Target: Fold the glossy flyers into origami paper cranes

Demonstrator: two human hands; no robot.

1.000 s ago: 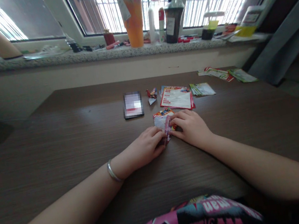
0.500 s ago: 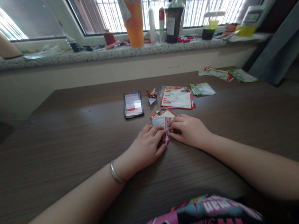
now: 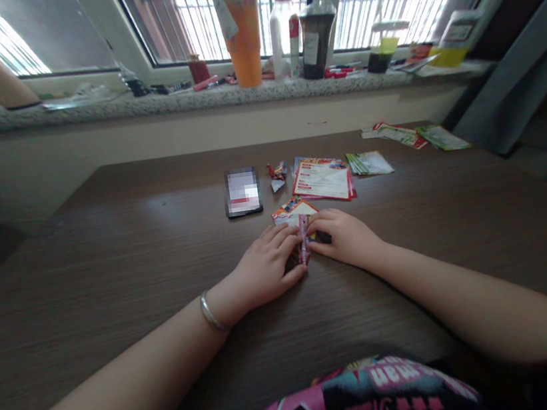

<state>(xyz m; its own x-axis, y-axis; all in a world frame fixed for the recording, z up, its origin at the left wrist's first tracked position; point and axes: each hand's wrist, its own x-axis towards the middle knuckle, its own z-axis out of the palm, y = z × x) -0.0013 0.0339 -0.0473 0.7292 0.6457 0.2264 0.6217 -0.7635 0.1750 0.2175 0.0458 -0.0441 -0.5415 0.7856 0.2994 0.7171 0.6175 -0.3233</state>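
Nearest, right of the middle of the bench [image 3: 160, 260] and well back from its near edge: a narrow pink printed paper strip [image 3: 303, 238] runs roughly front to back between the hands. The left hand [image 3: 266, 266] is half open, fingers lightly spread along the strip's left side, thumb towards its near end. The right hand [image 3: 344, 233] is loosely curled, finger and thumb tips at the right side. Whether either pinches the paper cannot be told.

Behind it, an orange-and-white printed paper sheet [image 3: 289, 209] shows past the fingertips; whether strip and sheet are one piece is hidden.

Assessment: the step in hand appears to be folding or flattening the strip. Sound practice would be to pin one side with flat fingers, match the edges, then press evenly from end to end; uneven pressure may skew the crease.

Farther back, towards the far edge, lie a small multicoloured crumpled-looking paper piece [image 3: 278, 174] and a stack of red-bordered white printed sheets [image 3: 322, 180], apart from the work.
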